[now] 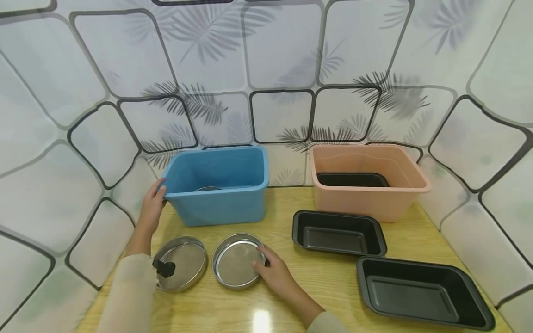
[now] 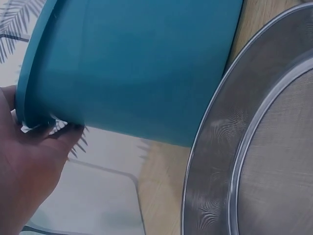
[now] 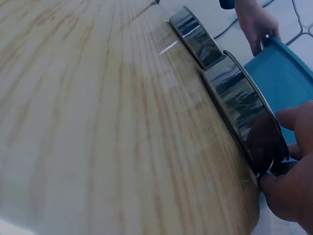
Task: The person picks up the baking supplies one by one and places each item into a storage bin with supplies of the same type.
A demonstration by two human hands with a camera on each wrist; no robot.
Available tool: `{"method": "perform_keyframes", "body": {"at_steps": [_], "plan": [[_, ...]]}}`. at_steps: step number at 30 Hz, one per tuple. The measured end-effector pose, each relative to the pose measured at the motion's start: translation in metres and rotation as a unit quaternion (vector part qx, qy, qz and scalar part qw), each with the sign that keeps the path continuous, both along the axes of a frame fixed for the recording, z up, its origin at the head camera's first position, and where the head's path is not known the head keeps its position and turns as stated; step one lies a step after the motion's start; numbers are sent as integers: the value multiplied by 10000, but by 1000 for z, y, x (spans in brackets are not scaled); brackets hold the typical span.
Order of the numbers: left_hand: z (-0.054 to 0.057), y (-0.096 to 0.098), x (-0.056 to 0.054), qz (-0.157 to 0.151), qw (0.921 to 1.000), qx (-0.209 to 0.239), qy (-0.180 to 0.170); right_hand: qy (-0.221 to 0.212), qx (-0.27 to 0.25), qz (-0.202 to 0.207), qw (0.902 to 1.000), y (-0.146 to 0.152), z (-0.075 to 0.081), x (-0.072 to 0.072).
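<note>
At the left end of the blue bin (image 1: 220,208), my left hand (image 1: 152,206) grips the rim at its near corner; the left wrist view shows the fingers (image 2: 63,139) curled under that rim. My right hand (image 1: 278,277) pinches the right edge of a round metal sieve (image 1: 237,264), thumb on the near side. In the right wrist view this sieve (image 3: 244,105) sits on the tabletop, or nearly so. A second round sieve (image 1: 187,266) lies to its left, partly behind my left sleeve. Inside the blue bin, part of a round metal rim (image 1: 208,188) shows.
A pink bin (image 1: 370,201) stands at the back right with a black loaf pan (image 1: 351,179) inside. Two more black loaf pans (image 1: 339,237) lie in front of it, the nearer pan (image 1: 420,293) to the right. Patterned cloth walls (image 1: 283,115) surround the wooden table (image 1: 208,312).
</note>
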State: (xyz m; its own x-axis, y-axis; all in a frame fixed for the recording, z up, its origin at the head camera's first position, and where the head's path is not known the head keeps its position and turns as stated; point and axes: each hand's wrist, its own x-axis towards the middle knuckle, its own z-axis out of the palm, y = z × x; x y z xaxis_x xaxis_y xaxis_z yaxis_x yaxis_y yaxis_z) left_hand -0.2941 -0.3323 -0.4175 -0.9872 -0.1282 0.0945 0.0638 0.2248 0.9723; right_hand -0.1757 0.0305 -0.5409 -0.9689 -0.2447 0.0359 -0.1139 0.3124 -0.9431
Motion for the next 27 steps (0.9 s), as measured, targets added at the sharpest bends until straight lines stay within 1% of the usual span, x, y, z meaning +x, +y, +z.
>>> {"method": "perform_keyframes", "body": {"at_steps": [4,8,11,17,24,27], "plan": [[1,0,1,-178,9991,376,43,39,13,-30,10000,0,1,0],[0,-1,3,-324,9982,499,91,8,37,-37,10000,1,2,0],[-1,-3,3,-381,9980,488,112,-5,14,-4,10000,2,5,-1],[-1,-5,3,-428,9976,526,157,120,-126,87,9998,5,11,-3],[0,-5,3,-533,9973,474,173,-6,-143,60,9999,9,11,-6],[0,-6,5,-554,9972,469,153,32,-209,80,9997,10,11,-6]]}}
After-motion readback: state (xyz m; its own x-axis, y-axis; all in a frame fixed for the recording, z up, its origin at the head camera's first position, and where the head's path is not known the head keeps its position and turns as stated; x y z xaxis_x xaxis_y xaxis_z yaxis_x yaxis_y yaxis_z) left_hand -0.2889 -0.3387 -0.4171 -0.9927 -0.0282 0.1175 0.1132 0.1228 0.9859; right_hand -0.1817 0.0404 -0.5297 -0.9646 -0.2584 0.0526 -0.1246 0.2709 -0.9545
